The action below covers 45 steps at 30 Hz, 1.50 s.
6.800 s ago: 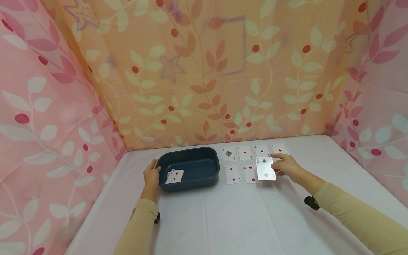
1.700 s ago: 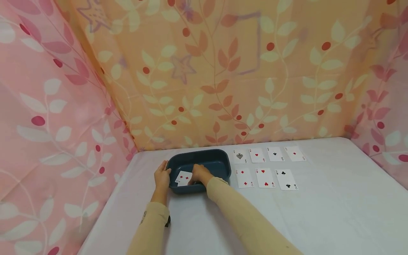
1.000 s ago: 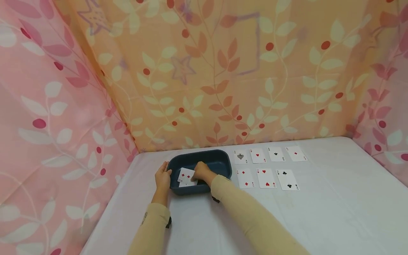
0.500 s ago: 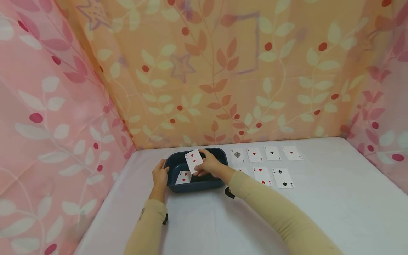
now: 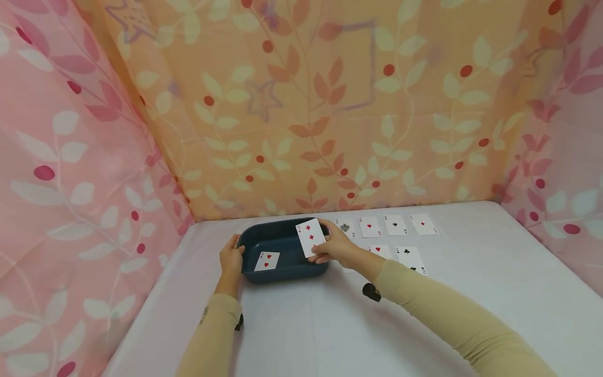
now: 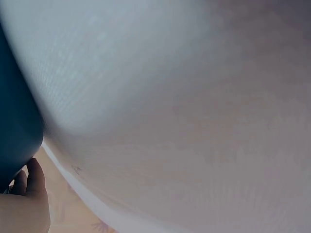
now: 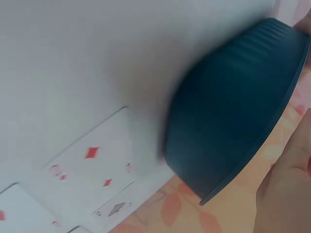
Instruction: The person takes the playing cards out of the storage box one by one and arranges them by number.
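My left hand [image 5: 231, 259] grips the left end of a dark blue oblong tub [image 5: 282, 273], thumb at the rim. In the left wrist view its fingers [image 6: 35, 177] touch the outer wall. My right hand [image 5: 335, 244] pinches a diamonds playing card [image 5: 309, 236] by its right side, face toward me, above the tub's right end. Fingers cover part of its face. One hearts playing card [image 5: 266, 261] lies face up in the tub, its lower edge hidden by the near wall. In the right wrist view my right hand [image 7: 286, 194] is beside the tub [image 7: 228, 102].
Right of the tub, a back row holds the aces of spades [image 5: 346, 228], hearts [image 5: 369, 226], clubs [image 5: 395, 225] and diamonds [image 5: 423, 224]. In the front row, my right arm partly covers the twos of hearts [image 5: 378, 249] and clubs [image 5: 409, 254]. Patterned cloth [image 5: 282, 104] walls the white table.
Earlier my right hand held the two of clubs, now laid in the front row. It then reached into the tub, lifted out the diamonds card and moved right. My left hand stays on the tub.
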Motion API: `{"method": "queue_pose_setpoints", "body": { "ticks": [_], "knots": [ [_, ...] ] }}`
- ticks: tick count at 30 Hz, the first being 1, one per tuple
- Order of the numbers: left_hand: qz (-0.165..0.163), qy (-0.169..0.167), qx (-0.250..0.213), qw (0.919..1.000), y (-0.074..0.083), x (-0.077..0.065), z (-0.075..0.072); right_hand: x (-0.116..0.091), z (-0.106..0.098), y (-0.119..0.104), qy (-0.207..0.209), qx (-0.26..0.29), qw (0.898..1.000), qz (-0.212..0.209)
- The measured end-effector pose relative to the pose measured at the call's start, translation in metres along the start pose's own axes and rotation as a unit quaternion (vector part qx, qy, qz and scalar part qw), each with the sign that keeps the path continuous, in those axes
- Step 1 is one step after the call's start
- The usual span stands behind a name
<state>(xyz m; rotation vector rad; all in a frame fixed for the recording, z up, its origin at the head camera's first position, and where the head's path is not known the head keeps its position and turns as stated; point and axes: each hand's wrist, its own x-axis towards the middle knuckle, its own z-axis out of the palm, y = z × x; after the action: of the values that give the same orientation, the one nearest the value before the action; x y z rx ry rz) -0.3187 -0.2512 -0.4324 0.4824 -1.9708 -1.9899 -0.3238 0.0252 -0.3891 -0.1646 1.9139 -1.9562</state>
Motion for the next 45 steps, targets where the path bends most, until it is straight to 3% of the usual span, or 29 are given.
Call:
{"method": "queue_pose_setpoints", "body": {
  "ticks": [8,22,29,34,45],
  "knots": [
    [-0.009,-0.003,-0.016,0.9998,0.003,0.000,0.000,-0.024,-0.030,0.009,0.031,-0.019,0.999,0.018],
    [-0.018,0.003,-0.008,0.9998,-0.005,0.005,-0.004,-0.056,-0.052,0.023,0.067,-0.048,0.996,0.027],
    [-0.017,0.004,-0.006,0.9998,-0.004,0.006,-0.006,-0.071,-0.058,0.035,0.093,-0.087,0.991,0.042],
    [-0.017,0.003,-0.007,0.9998,-0.004,0.005,-0.006,-0.082,-0.062,0.046,0.088,-0.105,0.989,0.051],
    [-0.017,0.000,-0.014,0.9998,-0.001,0.005,-0.005,-0.100,-0.061,0.066,0.079,-0.098,0.989,0.079]
  ]
}}
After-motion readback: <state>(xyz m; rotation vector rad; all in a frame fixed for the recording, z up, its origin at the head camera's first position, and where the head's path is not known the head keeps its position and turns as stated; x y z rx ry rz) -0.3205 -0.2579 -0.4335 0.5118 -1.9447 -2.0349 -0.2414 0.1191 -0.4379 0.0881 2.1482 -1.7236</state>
